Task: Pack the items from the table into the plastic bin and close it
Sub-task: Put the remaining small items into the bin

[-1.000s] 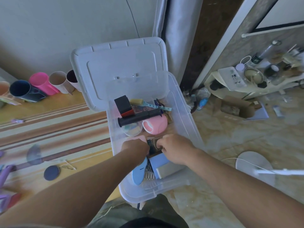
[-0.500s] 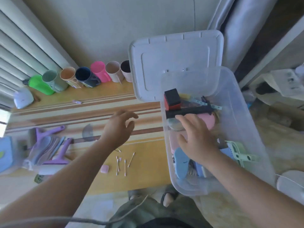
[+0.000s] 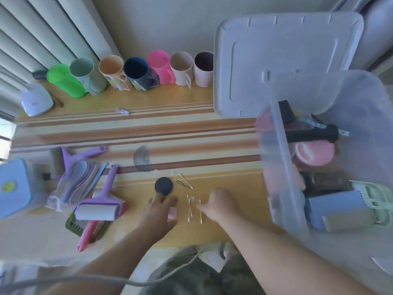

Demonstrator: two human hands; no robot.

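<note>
Clear plastic bin [image 3: 282, 167] stands at the surface's [image 3: 191, 128] right edge, lid [image 3: 282, 58] propped behind it. Both hands have left the bin: left hand [image 3: 159, 211] rests fingers spread by a dark disc [image 3: 163, 185], right hand [image 3: 217, 202] loosely open beside four cotton swabs [image 3: 190, 206]. Seven cups [image 3: 136, 71] line the wall.

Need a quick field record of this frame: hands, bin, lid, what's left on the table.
left hand: over a small pink block, fingertips near the dark round disc; grip unclear
right hand: reaching toward the cotton swabs, holding nothing
bin: open, partly filled
lid: off, propped behind the bin
still on table: row of cups, purple lint roller, swabs, disc
</note>
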